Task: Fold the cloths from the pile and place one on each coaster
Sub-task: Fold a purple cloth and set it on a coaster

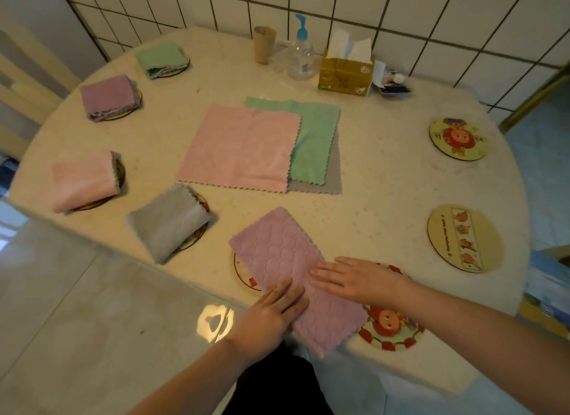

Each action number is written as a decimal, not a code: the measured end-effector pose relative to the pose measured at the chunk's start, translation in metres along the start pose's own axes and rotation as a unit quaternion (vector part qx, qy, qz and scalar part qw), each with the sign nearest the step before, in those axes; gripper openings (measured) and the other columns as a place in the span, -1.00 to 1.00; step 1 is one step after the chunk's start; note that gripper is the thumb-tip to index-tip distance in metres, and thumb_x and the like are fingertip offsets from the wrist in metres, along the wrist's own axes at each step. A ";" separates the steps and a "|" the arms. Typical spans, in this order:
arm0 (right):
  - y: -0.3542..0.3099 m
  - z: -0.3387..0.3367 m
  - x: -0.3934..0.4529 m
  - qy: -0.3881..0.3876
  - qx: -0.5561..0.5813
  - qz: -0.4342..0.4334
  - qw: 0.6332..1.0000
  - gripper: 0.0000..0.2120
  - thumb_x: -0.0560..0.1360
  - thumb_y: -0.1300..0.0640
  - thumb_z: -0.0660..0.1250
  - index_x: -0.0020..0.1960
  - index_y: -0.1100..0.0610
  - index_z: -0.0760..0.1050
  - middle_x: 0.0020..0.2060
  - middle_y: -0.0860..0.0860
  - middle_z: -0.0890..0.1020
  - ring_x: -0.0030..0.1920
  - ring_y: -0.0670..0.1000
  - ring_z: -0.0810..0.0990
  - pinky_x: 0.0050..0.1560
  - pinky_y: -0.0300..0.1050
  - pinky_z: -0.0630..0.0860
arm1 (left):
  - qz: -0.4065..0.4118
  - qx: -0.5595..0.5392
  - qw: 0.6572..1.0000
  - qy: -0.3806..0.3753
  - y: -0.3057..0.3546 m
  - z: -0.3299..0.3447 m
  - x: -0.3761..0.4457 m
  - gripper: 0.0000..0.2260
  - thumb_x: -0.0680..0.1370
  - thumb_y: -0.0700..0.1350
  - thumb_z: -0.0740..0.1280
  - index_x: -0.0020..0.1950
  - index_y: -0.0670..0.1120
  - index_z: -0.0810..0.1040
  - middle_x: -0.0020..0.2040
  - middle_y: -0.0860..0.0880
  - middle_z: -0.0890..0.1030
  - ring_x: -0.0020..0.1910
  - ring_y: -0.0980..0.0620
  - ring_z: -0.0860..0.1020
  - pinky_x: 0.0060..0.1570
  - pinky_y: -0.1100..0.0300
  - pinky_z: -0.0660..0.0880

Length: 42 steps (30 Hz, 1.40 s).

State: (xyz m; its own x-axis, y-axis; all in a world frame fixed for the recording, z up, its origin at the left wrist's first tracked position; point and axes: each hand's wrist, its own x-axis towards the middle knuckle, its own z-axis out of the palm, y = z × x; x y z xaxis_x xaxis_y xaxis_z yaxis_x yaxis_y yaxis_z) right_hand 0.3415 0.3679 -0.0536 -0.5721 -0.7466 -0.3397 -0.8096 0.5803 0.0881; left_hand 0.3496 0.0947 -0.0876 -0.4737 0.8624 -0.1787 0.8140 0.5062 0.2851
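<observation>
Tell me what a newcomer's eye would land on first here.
First, both hands, the left hand and right hand, pressing flat on a purple cloth at the table's near edge. Next, the unfolded pile in the middle, a pink cloth on top. Then the folded cloths on coasters along the left, against two bare coasters on the right.

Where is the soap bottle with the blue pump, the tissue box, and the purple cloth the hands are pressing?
soap bottle [301,55], head view, clear body.
tissue box [344,75], head view, front face.
purple cloth [277,248], head view, upper half.
</observation>
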 end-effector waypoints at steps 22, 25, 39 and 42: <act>0.025 -0.027 0.095 0.112 0.375 0.448 0.804 -0.72 0.58 -0.13 0.11 -0.19 0.03 0.31 -0.36 -0.01 0.52 -0.35 0.05 0.49 -0.39 -0.08 0.34 | -0.515 -0.657 0.504 0.222 -0.032 -0.037 0.031 -0.81 0.55 0.00 0.33 -0.11 -0.10 0.63 -0.05 -0.08 0.68 -0.01 -0.13 0.63 0.11 -0.16 0.54; 0.020 -0.025 0.099 0.090 0.321 0.461 0.823 -0.74 0.60 -0.12 0.04 -0.10 0.04 0.32 -0.27 0.02 0.58 -0.37 0.05 0.44 -0.41 -0.11 0.28 | -0.517 -0.636 0.527 0.225 -0.029 -0.043 0.035 -0.82 0.58 -0.02 0.27 -0.12 -0.06 0.60 -0.05 -0.03 0.64 -0.01 -0.05 0.59 0.10 -0.06 0.54; 0.032 -0.026 0.122 0.092 0.235 0.433 0.865 -0.67 0.60 -0.15 -0.02 0.06 0.06 0.36 -0.15 0.08 0.65 -0.23 0.18 0.61 -0.36 -0.09 0.37 | -0.534 -0.611 0.517 0.272 -0.024 -0.049 0.036 -0.76 0.61 -0.01 0.21 -0.14 -0.09 0.55 -0.18 -0.04 0.52 -0.16 0.02 0.49 -0.09 0.05 0.43; 0.035 -0.028 0.122 0.086 0.279 0.471 0.832 -0.63 0.57 -0.22 0.03 -0.10 0.06 0.37 -0.18 0.07 0.64 -0.22 0.16 0.59 -0.34 -0.08 0.37 | -0.570 -0.624 0.484 0.227 -0.037 -0.051 0.034 -0.63 0.43 0.21 0.29 -0.12 -0.11 0.57 -0.10 -0.15 0.62 -0.09 -0.15 0.60 0.01 -0.14 0.57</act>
State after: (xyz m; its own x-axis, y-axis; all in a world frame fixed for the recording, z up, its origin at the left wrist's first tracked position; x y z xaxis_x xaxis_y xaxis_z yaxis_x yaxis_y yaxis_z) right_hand 0.2399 0.2882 -0.0659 -0.9677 0.1186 -0.2227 0.1695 0.9593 -0.2258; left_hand 0.2863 0.1058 -0.0560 -0.6317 -0.2142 -0.7450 -0.7658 0.0235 0.6426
